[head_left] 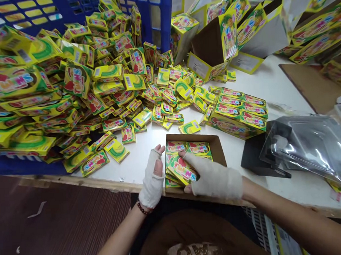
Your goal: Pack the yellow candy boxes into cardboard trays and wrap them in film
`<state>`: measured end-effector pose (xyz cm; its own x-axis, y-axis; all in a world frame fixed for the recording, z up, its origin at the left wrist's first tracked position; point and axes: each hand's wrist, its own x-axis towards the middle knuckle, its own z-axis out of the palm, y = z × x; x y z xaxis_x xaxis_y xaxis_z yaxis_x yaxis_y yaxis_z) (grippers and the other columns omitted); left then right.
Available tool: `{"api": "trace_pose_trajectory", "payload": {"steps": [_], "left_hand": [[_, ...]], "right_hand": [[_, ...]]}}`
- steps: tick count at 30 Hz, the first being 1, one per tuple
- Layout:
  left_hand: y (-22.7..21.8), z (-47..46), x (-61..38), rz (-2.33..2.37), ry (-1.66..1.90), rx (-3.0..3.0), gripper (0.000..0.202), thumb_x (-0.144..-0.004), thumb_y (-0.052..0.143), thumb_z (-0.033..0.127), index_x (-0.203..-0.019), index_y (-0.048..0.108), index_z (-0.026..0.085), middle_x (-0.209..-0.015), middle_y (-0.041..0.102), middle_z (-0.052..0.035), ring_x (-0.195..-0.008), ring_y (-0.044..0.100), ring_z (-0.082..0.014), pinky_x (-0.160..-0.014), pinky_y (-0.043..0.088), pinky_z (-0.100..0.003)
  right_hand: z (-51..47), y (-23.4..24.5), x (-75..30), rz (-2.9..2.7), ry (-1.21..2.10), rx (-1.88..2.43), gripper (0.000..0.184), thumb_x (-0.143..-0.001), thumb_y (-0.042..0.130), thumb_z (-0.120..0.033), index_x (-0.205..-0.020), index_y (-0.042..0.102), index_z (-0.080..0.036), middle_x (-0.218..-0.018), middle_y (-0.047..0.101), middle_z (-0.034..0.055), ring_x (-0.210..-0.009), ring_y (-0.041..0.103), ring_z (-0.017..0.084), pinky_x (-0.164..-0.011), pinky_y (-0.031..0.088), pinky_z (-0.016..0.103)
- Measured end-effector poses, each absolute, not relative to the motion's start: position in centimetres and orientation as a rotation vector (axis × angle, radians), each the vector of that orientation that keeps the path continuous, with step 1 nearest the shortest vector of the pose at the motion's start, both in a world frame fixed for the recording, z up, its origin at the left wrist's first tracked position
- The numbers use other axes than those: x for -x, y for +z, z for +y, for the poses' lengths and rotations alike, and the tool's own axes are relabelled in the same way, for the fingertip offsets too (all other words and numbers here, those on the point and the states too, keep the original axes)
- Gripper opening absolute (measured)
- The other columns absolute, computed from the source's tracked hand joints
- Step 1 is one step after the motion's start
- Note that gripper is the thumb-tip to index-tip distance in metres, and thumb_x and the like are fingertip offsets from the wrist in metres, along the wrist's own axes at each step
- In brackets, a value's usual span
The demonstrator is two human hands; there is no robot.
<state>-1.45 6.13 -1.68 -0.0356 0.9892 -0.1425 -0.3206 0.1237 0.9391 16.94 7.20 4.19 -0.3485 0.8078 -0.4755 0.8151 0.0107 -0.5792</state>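
A brown cardboard tray lies at the table's near edge, partly filled with small yellow candy boxes. My right hand, in a white fingerless glove, is closed on one tilted small candy box inside the tray. My left hand, gloved the same way, rests against the tray's left wall with fingers stretched upward, holding nothing. A big heap of the same small boxes spreads across the table to the left and behind.
A blue plastic crate stands behind the heap. A neat filled block of boxes sits right of the tray. Open display cartons are at the back right. Clear plastic wrap lies at the right.
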Motion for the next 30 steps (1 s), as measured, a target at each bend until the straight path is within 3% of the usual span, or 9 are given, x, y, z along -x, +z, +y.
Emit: {"api": "trace_pose_trajectory", "payload": {"steps": [4,10,14,16,18,20,25,27,30], "left_hand": [[-0.2,6.9,1.9,1.026,1.306,-1.010,0.037,-0.082,0.063,0.011,-0.117,0.069,0.019,-0.139,0.056,-0.0046,-0.142,0.034,-0.0227,-0.121,0.014,-0.027],[-0.4,6.8,1.8,0.990,1.287,-0.746,0.036,-0.081,0.064,0.009,-0.116,0.069,0.017,-0.136,0.059,-0.0061,-0.142,0.035,-0.0229,-0.120,0.019,-0.025],[-1.9,6.0,1.1,0.969,1.296,-0.901,0.056,-0.079,0.072,0.041,-0.129,0.061,0.019,-0.144,0.052,-0.0063,-0.143,0.032,-0.0272,-0.122,0.018,-0.030],[-2.7,5.8,1.1,0.982,1.251,-1.128,0.073,-0.080,0.060,0.063,-0.137,0.054,0.018,-0.148,0.047,-0.0088,-0.143,0.033,-0.0296,-0.123,0.018,-0.035],[-3.3,5.8,1.3,1.026,1.199,-1.339,0.077,-0.087,0.040,0.070,-0.144,0.044,0.018,-0.152,0.041,-0.0104,-0.142,0.033,-0.0294,-0.122,0.021,-0.041],[-3.4,5.8,1.9,1.132,1.209,-1.508,0.069,-0.093,0.030,0.064,-0.145,0.040,0.019,-0.152,0.040,-0.0118,-0.141,0.035,-0.0280,-0.120,0.026,-0.046],[-1.6,6.2,3.0,1.168,1.301,-2.030,0.025,-0.090,0.058,0.028,-0.113,0.062,0.020,-0.112,0.065,-0.0089,-0.108,0.060,-0.0198,-0.098,0.049,-0.038],[-0.8,6.3,3.0,1.035,1.297,-2.158,0.020,-0.087,0.060,0.019,-0.106,0.064,0.019,-0.102,0.066,-0.0076,-0.099,0.062,-0.0179,-0.090,0.052,-0.034],[-0.4,6.3,3.1,1.038,1.286,-2.162,0.021,-0.087,0.058,0.018,-0.108,0.063,0.018,-0.103,0.066,-0.0086,-0.099,0.062,-0.0181,-0.089,0.052,-0.034]], "right_hand": [[7.5,4.3,-17.6,2.267,-1.239,-1.762,0.091,-0.067,0.065,-0.022,-0.152,0.031,-0.022,-0.143,0.051,0.0132,-0.124,0.054,0.031,-0.105,0.041,0.042],[12.3,3.8,-19.3,2.175,-1.487,-1.805,0.085,-0.065,0.067,-0.023,-0.144,0.040,-0.017,-0.128,0.061,0.0114,-0.108,0.060,0.026,-0.092,0.048,0.035],[13.7,2.5,-18.8,2.259,-1.733,-1.236,0.077,-0.066,0.068,-0.025,-0.139,0.046,-0.017,-0.131,0.058,0.0087,-0.115,0.057,0.026,-0.098,0.045,0.035],[14.0,2.2,-18.7,2.266,-1.747,-1.034,0.081,-0.065,0.070,-0.027,-0.141,0.044,-0.016,-0.133,0.056,0.0097,-0.117,0.056,0.027,-0.099,0.044,0.037],[14.2,2.2,-19.1,2.267,-1.704,-1.002,0.084,-0.064,0.072,-0.028,-0.141,0.043,-0.015,-0.132,0.057,0.0108,-0.115,0.057,0.028,-0.098,0.045,0.039],[14.3,2.6,-19.7,2.318,-1.633,-1.102,0.085,-0.063,0.074,-0.030,-0.141,0.044,-0.015,-0.133,0.057,0.0110,-0.116,0.056,0.029,-0.098,0.045,0.040],[13.8,2.2,-19.5,2.413,-1.236,-1.581,0.081,-0.067,0.070,-0.027,-0.142,0.042,-0.016,-0.132,0.058,0.0132,-0.114,0.058,0.029,-0.098,0.046,0.041],[13.4,1.6,-18.3,2.493,-1.120,-1.462,0.065,-0.073,0.066,-0.024,-0.136,0.051,-0.014,-0.131,0.058,0.0147,-0.117,0.057,0.029,-0.101,0.045,0.041],[12.5,1.3,-16.9,2.739,-1.017,-1.270,0.037,-0.086,0.054,-0.022,-0.121,0.061,-0.013,-0.128,0.060,0.0145,-0.119,0.055,0.026,-0.102,0.044,0.040]]}}
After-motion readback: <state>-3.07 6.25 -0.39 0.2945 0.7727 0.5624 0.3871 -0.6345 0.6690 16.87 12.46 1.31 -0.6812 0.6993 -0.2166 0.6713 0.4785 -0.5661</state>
